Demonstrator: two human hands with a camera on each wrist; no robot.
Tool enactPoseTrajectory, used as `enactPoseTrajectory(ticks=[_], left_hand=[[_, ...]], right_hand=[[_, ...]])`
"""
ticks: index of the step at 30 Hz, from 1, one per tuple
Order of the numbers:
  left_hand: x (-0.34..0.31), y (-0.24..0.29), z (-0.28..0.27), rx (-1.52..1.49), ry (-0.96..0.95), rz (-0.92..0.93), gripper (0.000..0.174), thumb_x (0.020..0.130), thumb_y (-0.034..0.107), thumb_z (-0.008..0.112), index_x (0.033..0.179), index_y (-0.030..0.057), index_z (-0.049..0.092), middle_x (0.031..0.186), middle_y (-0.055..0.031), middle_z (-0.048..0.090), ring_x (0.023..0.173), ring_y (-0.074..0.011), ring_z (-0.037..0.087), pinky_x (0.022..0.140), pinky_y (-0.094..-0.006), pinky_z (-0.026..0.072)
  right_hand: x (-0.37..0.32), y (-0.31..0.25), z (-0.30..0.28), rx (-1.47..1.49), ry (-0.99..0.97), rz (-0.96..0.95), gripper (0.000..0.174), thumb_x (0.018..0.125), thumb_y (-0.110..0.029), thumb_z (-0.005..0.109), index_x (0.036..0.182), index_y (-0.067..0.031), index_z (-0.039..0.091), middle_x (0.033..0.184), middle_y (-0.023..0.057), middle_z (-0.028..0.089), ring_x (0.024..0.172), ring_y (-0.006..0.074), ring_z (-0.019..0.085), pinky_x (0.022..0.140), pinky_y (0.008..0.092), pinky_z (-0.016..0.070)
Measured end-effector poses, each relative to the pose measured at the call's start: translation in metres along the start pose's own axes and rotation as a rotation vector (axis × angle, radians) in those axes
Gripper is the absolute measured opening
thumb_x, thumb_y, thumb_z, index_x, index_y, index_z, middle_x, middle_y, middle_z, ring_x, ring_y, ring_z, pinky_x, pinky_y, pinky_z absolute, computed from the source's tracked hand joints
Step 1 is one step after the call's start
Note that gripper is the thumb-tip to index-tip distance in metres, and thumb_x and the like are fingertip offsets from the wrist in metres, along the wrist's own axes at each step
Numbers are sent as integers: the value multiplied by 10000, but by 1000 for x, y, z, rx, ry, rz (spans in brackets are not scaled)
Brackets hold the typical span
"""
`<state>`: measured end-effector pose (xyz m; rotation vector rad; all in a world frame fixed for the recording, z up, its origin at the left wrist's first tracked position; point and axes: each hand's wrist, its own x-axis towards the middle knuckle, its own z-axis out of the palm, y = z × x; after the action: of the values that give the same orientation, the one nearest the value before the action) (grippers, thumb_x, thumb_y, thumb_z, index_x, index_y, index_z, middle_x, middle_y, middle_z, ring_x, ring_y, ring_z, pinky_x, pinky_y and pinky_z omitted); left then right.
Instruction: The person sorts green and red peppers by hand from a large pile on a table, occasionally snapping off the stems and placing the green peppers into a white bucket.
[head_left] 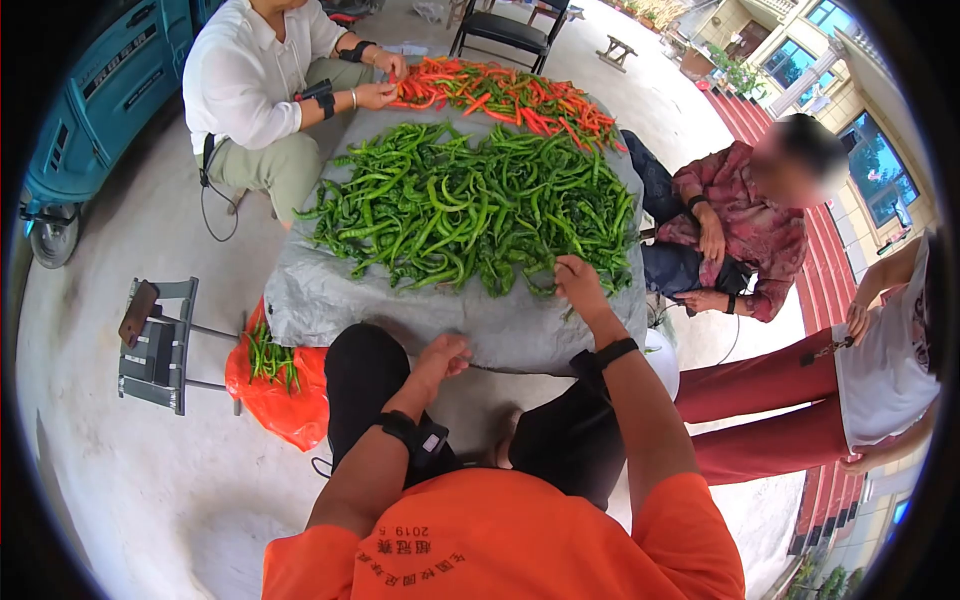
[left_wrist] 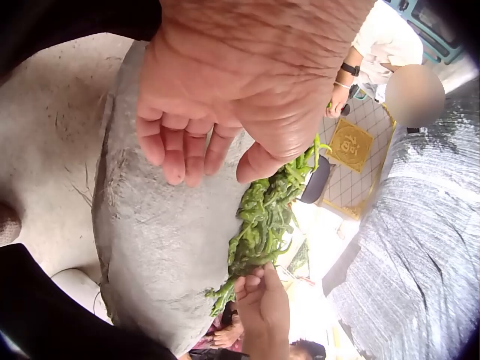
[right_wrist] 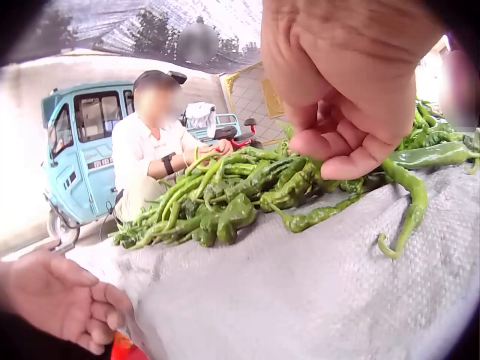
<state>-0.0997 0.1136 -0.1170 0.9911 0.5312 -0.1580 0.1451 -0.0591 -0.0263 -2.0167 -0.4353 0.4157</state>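
Observation:
Long green chili peppers (head_left: 470,205) lie in a broad heap on a grey woven cloth (head_left: 400,325). At the heap's near right edge is my right hand (head_left: 582,285), its fingers curled and the fingertips right at the peppers. In the right wrist view, a curved green pepper (right_wrist: 409,206) lies beside those fingertips; I cannot tell whether the fingers pinch a pepper. Palm up and fingers loosely bent, my left hand (head_left: 440,362) is over the cloth's near edge with nothing in it. The left wrist view shows its bare palm and the bent fingers (left_wrist: 174,154).
Red peppers (head_left: 510,92) lie along the far side, where a person in white (head_left: 245,90) handles them. Another person (head_left: 740,210) sits at the right; one stands behind. An orange bag (head_left: 290,400) with green peppers and a folding stool (head_left: 158,345) are at my left.

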Motion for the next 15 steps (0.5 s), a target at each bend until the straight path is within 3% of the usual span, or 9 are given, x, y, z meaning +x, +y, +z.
enactPoseTrajectory(ticks=[3,9,12,13,15], left_hand=[[1,0,1,6,1,-8,315,905,316,518,1129,95,512,988,-32,600,807,-117,568,744,-267,442],[1,0,-1,-10,13,-7,314,902,318,521,1122,92,518,989,-31,599,806,-116,564,745,-268,446],[2,-2,0,-9,17,-12,312,897,316,529,1117,94,523,989,-32,597,803,-119,562,746,-269,446],[3,-3,-1,-8,18,-10,312,895,317,533,1115,95,525,988,-32,597,803,-120,562,746,-269,445],[5,-5,-3,-9,19,-6,315,891,318,539,1115,96,528,989,-34,596,805,-123,561,747,-270,445]], right_hand=[[2,-14,-9,342,65,104,237,892,-194,583,1067,-34,572,793,32,612,532,93,537,511,241,476],[18,-23,-17,692,178,141,328,905,-185,570,1204,-74,490,891,41,627,626,108,574,572,256,517],[22,-43,-14,573,84,85,402,908,-177,565,1273,-66,437,1027,76,622,711,126,596,631,269,528],[15,-59,-9,467,25,39,491,907,-160,558,1344,-53,363,1151,106,582,762,140,607,667,277,529],[16,-55,-8,378,-34,36,497,912,-159,546,1359,-57,355,1174,99,572,773,140,606,686,281,522]])
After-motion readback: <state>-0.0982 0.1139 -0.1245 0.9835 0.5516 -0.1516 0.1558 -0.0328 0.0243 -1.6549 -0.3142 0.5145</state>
